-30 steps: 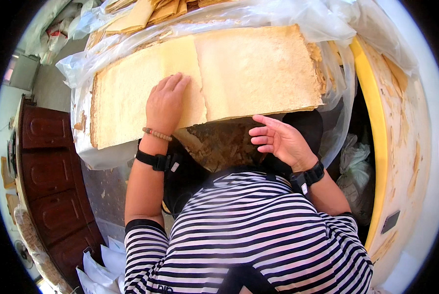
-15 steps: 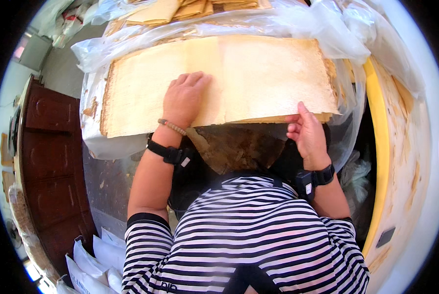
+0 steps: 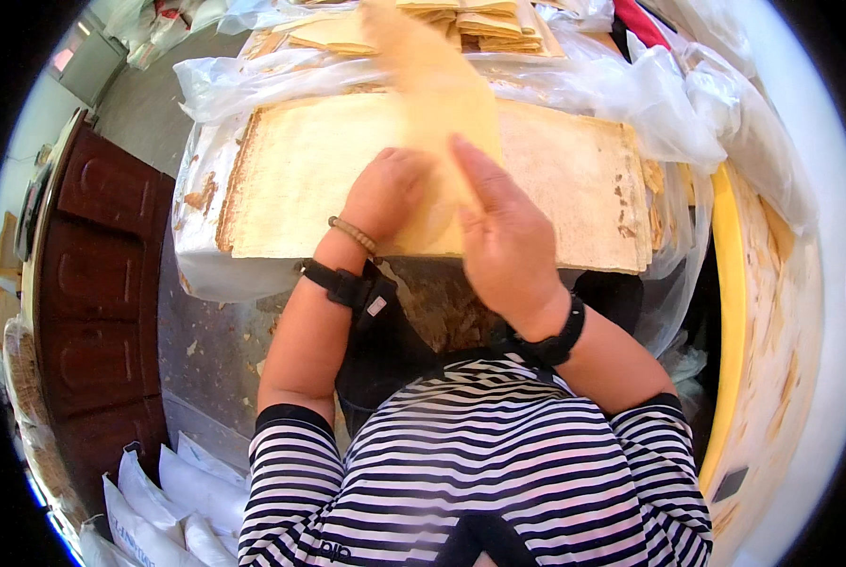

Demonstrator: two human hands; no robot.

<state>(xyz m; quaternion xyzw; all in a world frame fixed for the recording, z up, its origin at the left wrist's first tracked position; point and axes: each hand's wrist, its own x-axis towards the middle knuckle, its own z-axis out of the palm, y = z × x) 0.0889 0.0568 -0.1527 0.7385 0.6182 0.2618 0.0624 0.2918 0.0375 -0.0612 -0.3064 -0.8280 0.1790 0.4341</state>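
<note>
A thin pale-yellow sheet (image 3: 446, 99) rises folded over a stack of similar sheets (image 3: 574, 180) on the plastic-covered table before me. My right hand (image 3: 512, 246) is closed on its near edge, with the thumb stretched along the near side. The sheet's far end is smeared by motion. Just left of the fold, my left hand (image 3: 390, 194) has its fingers curled against the sheet, and their tips are hidden. The stack's side edges are rough and brown.
Folded yellow sheets (image 3: 498, 28) lie in piles at the table's far side. Crumpled clear plastic (image 3: 621, 90) surrounds the stack. At right stands a yellow-edged board (image 3: 730, 312); at left, a dark red-brown cabinet (image 3: 102, 293) and white sacks (image 3: 201, 491).
My right hand has moved left and up from the stack's near right edge, bringing the lifted sheet over. My left hand's fingers have curled, and the hand has shifted slightly right.
</note>
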